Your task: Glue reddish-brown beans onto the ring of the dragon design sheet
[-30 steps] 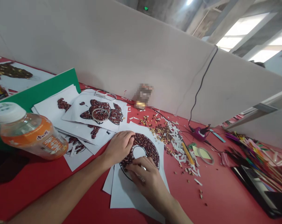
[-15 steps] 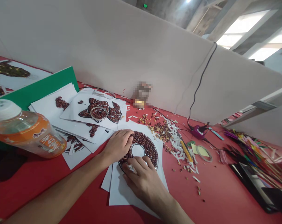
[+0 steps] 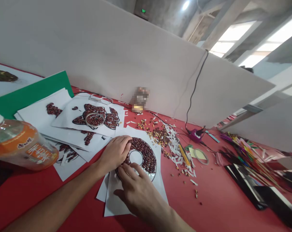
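Note:
A ring drawn on white paper (image 3: pixel 119 206) is largely covered with dark red beans (image 3: pixel 146 153), around a bare white centre. Its lower right part shows a shiny whitish stretch without beans. My left hand (image 3: pixel 115 153) lies over the ring's left edge, fingers stretched and resting on the beans. Just below it, my right hand (image 3: pixel 138 187) is over the lower left of the ring, fingers slightly bent and the thumb apart. The right fingertips touch the beans. Whatever lies under both palms is hidden.
On the left are an orange-labelled bottle (image 3: pixel 27 145), a green board (image 3: pixel 39 93) and bean pictures with a tape roll (image 3: pixel 95 120). Loose beans and kernels (image 3: pixel 159 135), paper scraps, a yellow cutter (image 3: pixel 184 155) and a purple glue gun (image 3: pixel 195 135) lie to the right, before a grey partition.
My right hand has shifted left and down along the ring, uncovering the shiny stretch at its lower right. My left hand stays at the left edge. The whole view has swung slightly right.

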Action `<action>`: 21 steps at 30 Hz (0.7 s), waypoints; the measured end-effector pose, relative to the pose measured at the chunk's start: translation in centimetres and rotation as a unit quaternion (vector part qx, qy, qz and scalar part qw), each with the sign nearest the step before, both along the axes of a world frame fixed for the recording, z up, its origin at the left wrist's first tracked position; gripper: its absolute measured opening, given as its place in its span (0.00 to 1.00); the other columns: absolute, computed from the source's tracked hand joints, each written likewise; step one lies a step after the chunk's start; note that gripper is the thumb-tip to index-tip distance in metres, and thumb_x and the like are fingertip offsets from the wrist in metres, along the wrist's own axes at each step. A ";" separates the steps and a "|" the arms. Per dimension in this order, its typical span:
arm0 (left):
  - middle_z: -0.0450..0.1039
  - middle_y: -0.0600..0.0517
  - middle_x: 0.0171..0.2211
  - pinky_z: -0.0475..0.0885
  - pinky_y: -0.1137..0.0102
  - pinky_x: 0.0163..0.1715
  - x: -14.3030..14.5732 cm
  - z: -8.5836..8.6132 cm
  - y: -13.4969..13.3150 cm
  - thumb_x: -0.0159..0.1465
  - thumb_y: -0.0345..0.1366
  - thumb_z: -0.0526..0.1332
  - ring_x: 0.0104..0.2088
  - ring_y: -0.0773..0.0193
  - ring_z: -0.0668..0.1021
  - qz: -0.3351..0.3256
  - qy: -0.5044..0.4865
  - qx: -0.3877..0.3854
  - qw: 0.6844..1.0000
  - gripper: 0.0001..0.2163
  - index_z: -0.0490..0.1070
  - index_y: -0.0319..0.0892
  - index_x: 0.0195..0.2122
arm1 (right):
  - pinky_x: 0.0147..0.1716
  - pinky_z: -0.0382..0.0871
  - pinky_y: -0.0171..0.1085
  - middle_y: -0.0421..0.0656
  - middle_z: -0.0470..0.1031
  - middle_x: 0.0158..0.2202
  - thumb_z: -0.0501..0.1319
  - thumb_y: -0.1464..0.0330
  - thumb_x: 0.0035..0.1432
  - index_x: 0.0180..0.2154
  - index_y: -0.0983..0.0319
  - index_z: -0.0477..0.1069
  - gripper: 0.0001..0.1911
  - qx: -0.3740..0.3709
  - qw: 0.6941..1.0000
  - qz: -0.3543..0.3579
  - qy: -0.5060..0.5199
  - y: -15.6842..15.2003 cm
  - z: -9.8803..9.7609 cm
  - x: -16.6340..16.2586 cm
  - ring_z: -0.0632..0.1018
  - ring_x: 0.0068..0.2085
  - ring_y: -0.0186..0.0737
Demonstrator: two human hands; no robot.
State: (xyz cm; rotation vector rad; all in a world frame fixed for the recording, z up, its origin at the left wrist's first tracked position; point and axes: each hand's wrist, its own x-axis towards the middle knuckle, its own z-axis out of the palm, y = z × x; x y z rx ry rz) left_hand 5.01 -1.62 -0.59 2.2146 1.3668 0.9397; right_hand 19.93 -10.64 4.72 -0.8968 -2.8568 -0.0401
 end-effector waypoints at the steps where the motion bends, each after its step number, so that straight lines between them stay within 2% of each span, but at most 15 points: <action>1: 0.75 0.47 0.56 0.68 0.57 0.60 0.0 0.0 0.0 0.74 0.35 0.48 0.57 0.57 0.75 0.001 0.001 0.001 1.000 0.15 0.69 0.44 0.56 | 0.56 0.67 0.49 0.49 0.77 0.52 0.65 0.60 0.66 0.44 0.60 0.78 0.11 -0.010 1.000 0.001 0.006 0.3 0.3 0.2 0.73 0.56 0.50; 4: 0.76 0.47 0.55 0.68 0.57 0.59 -0.1 0.1 -0.1 0.74 0.34 0.48 0.57 0.56 0.76 0.004 0.000 0.000 1.000 0.14 0.69 0.44 0.56 | 0.51 0.69 0.48 0.46 0.78 0.49 0.60 0.64 0.70 0.49 0.57 0.77 0.10 -0.046 0.995 -0.048 0.075 2.0 1.0 2.6 0.76 0.50 0.46; 6: 0.76 0.48 0.54 0.69 0.57 0.58 -0.1 0.2 -0.1 0.74 0.34 0.48 0.56 0.57 0.76 0.003 -0.002 -0.003 1.000 0.14 0.69 0.45 0.55 | 0.48 0.69 0.44 0.46 0.79 0.48 0.55 0.68 0.72 0.50 0.58 0.76 0.12 -0.047 0.977 -0.133 0.157 4.0 0.9 5.2 0.77 0.48 0.43; 8: 0.76 0.48 0.54 0.69 0.57 0.58 -0.1 0.3 -0.1 0.74 0.34 0.49 0.56 0.57 0.76 0.001 -0.004 -0.003 1.000 0.13 0.69 0.45 0.54 | 0.46 0.70 0.42 0.47 0.79 0.46 0.55 0.67 0.71 0.49 0.59 0.76 0.13 -0.050 0.951 -0.224 0.206 6.4 0.4 8.3 0.79 0.46 0.43; 12: 0.76 0.48 0.56 0.69 0.56 0.59 -0.1 0.0 0.0 0.72 0.32 0.51 0.58 0.56 0.75 -0.002 -0.007 0.007 1.000 0.13 0.71 0.45 0.54 | 0.39 0.71 0.40 0.47 0.81 0.41 0.53 0.64 0.68 0.45 0.61 0.78 0.15 -0.034 0.915 -0.363 0.170 11.1 -0.7 13.2 0.80 0.39 0.44; 15: 0.76 0.49 0.56 0.69 0.55 0.61 -0.1 -0.1 0.1 0.72 0.31 0.51 0.59 0.57 0.75 -0.003 -0.010 0.011 1.000 0.14 0.72 0.46 0.52 | 0.39 0.70 0.39 0.47 0.81 0.43 0.52 0.64 0.68 0.46 0.60 0.78 0.17 -0.030 0.912 -0.390 0.126 13.6 -1.0 14.3 0.80 0.40 0.44; 18: 0.76 0.49 0.56 0.69 0.55 0.61 -0.1 -0.1 0.1 0.72 0.31 0.51 0.59 0.57 0.75 -0.001 -0.010 0.006 1.000 0.14 0.73 0.46 0.52 | 0.39 0.68 0.38 0.46 0.81 0.44 0.55 0.66 0.66 0.46 0.57 0.80 0.15 -0.038 0.921 -0.378 0.089 15.1 -0.9 13.4 0.80 0.41 0.44; 21: 0.76 0.49 0.57 0.69 0.55 0.61 -0.2 0.0 0.1 0.72 0.31 0.51 0.59 0.57 0.75 -0.004 -0.009 0.000 1.000 0.14 0.73 0.46 0.52 | 0.38 0.65 0.37 0.45 0.81 0.44 0.58 0.68 0.63 0.42 0.56 0.81 0.12 -0.043 0.925 -0.375 0.048 15.9 -0.8 12.1 0.79 0.42 0.44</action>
